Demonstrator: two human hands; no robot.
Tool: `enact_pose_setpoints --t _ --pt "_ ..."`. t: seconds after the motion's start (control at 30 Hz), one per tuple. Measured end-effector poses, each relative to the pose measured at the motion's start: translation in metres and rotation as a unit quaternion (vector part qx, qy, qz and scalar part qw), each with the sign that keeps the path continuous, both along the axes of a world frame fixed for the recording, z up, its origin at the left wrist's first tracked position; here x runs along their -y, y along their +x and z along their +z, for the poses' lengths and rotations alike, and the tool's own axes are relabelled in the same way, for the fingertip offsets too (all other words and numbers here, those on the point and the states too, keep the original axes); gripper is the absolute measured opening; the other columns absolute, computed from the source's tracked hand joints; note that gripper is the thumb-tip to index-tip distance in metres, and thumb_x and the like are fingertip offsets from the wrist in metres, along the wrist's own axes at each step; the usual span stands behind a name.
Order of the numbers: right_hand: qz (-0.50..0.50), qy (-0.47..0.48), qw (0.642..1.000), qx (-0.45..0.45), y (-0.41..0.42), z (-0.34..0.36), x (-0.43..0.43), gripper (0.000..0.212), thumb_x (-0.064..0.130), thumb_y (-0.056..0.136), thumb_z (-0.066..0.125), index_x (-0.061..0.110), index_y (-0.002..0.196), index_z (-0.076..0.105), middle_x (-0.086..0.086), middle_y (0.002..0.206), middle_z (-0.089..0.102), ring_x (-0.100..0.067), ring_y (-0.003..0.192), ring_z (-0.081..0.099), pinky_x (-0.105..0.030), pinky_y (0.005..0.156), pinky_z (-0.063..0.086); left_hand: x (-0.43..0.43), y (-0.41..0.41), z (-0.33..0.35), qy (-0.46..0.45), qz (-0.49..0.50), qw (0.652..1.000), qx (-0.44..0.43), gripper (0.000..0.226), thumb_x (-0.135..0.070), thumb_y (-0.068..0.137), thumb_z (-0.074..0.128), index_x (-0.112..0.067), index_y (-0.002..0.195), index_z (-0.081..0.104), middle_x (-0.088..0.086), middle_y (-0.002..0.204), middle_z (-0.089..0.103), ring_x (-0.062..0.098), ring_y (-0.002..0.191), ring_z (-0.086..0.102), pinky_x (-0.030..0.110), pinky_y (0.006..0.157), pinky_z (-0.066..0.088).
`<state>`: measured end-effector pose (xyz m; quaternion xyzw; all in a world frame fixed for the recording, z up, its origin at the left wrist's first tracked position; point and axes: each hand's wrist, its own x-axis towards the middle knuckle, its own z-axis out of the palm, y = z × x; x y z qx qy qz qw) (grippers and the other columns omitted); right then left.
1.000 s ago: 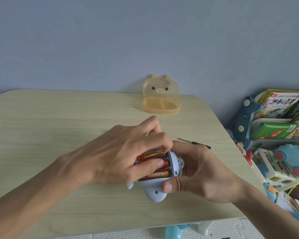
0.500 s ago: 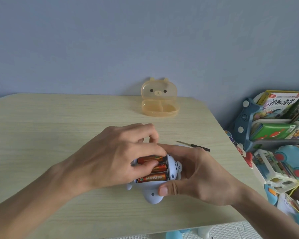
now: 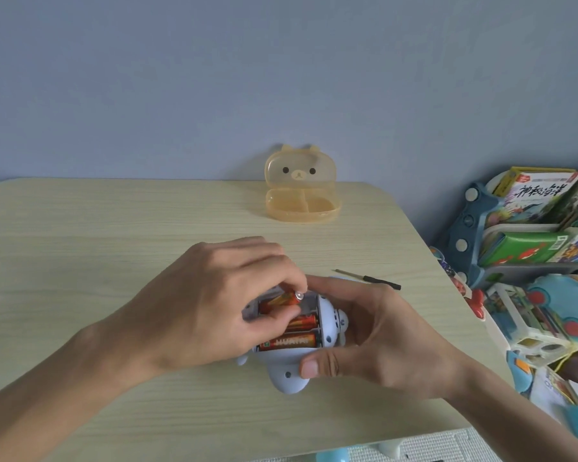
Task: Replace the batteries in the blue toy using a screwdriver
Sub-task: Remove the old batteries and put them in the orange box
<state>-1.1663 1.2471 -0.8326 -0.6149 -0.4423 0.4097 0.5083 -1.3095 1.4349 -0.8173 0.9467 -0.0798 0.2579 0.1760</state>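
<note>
The blue toy (image 3: pixel 291 371) lies belly-up on the wooden table (image 3: pixel 80 245), its battery bay open. Two orange batteries (image 3: pixel 289 341) lie flat in the near slots. My left hand (image 3: pixel 214 305) pinches a third orange battery (image 3: pixel 279 300) at the far slot, its metal tip tilted up. My right hand (image 3: pixel 374 341) grips the toy's right side, thumb on its near edge. A small black-handled screwdriver (image 3: pixel 369 279) lies on the table just behind my right hand, untouched.
An orange bear-faced box (image 3: pixel 302 191) stands open at the table's far edge by the wall. To the right of the table a blue rack (image 3: pixel 464 248) holds books, with toys heaped below. The table's right edge runs close to my right wrist.
My left fingers went from pressing on the batteries to pinching the far one, whose tip now tilts up out of its slot. My right hand keeps its hold on the toy.
</note>
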Motion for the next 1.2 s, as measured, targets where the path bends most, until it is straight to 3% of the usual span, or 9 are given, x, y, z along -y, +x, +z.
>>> enact_pose_setpoints --t 0.1,0.17,0.4,0.6,0.77,0.93,1.07,1.13,1.2 --pt "-0.027 -0.001 1.0 -0.013 0.005 -0.003 0.003 0.072 -0.007 0.078 0.086 0.017 0.142 0.063 -0.008 0.129 0.077 -0.026 0.12 0.074 -0.045 0.105 0.056 0.001 0.009 0.01 -0.193 0.016 0.981 0.028 0.012 -0.018 0.089 0.085 -0.023 0.098 0.079 -0.014 0.087 0.079 0.005 0.079 0.076 0.018 0.074 0.059" --pt "-0.043 -0.003 0.999 -0.019 0.009 -0.005 0.006 0.074 -0.003 0.077 0.088 0.02 0.141 0.062 -0.003 0.13 0.076 -0.023 0.121 0.073 -0.041 0.105 0.057 -0.014 0.031 0.028 -0.311 0.035 0.949 0.042 0.019 -0.015 0.086 0.083 -0.024 0.102 0.08 -0.007 0.085 0.084 0.013 0.077 0.082 0.023 0.08 0.065" --pt "-0.038 -0.023 0.999 -0.025 0.017 -0.004 0.012 0.08 -0.004 0.077 0.09 0.02 0.146 0.058 0.003 0.133 0.075 -0.019 0.123 0.072 -0.039 0.106 0.057 -0.091 0.158 0.029 -0.113 0.125 0.984 -0.06 0.023 -0.009 0.088 0.086 -0.015 0.109 0.083 -0.004 0.094 0.083 0.015 0.087 0.081 0.041 0.094 0.065" --pt "-0.062 -0.026 0.997 -0.041 0.022 -0.002 0.023 0.082 -0.003 0.073 0.093 0.022 0.143 0.061 0.003 0.131 0.076 -0.017 0.122 0.073 -0.036 0.107 0.056 -0.103 0.192 -0.017 -0.107 0.153 0.978 -0.097 0.019 -0.009 0.083 0.09 -0.015 0.1 0.085 -0.001 0.094 0.086 0.012 0.086 0.081 0.04 0.093 0.065" --pt "-0.067 -0.036 0.997 -0.022 0.023 0.001 0.027 0.082 -0.003 0.075 0.091 0.02 0.146 0.058 0.002 0.131 0.076 -0.016 0.121 0.073 -0.037 0.107 0.057 -0.106 0.184 -0.014 -0.079 0.178 0.976 -0.096 0.017 -0.014 0.085 0.089 -0.017 0.101 0.086 -0.004 0.096 0.085 -0.015 0.065 0.067 0.0 0.071 0.045" --pt "-0.059 -0.052 0.997 -0.014 0.022 0.0 0.025 0.082 -0.003 0.076 0.091 0.021 0.147 0.057 0.003 0.13 0.076 -0.016 0.121 0.074 -0.038 0.107 0.057 -0.104 0.176 -0.029 -0.01 0.187 0.977 -0.104 0.011 -0.022 0.082 0.091 -0.025 0.092 0.087 -0.003 0.095 0.083 0.014 0.086 0.066 0.039 0.091 0.058" --pt "-0.051 -0.049 0.998 -0.007 0.021 0.0 0.023 0.082 -0.003 0.076 0.091 0.02 0.146 0.057 0.004 0.134 0.075 -0.016 0.122 0.073 -0.037 0.106 0.057 -0.103 0.171 -0.025 -0.014 0.185 0.977 -0.107 0.013 -0.022 0.083 0.09 -0.023 0.095 0.088 -0.002 0.101 0.084 0.021 0.093 0.073 0.043 0.093 0.058" --pt "-0.05 -0.038 0.998 -0.007 0.021 0.0 0.022 0.081 -0.003 0.075 0.091 0.02 0.145 0.059 0.002 0.136 0.073 -0.018 0.123 0.072 -0.039 0.106 0.057 -0.1 0.157 -0.019 -0.039 0.176 0.979 -0.099 0.015 -0.022 0.085 0.089 -0.021 0.099 0.087 -0.003 0.104 0.084 0.013 0.091 0.074 0.036 0.092 0.058" --pt "-0.05 -0.029 0.998 -0.006 0.021 -0.001 0.02 0.08 -0.003 0.075 0.091 0.021 0.145 0.059 0.0 0.136 0.073 -0.02 0.124 0.072 -0.04 0.106 0.057 -0.086 0.126 -0.012 -0.085 0.15 0.98 -0.096 0.016 -0.023 0.086 0.088 -0.021 0.102 0.087 -0.007 0.104 0.084 -0.005 0.082 0.071 0.012 0.079 0.053"
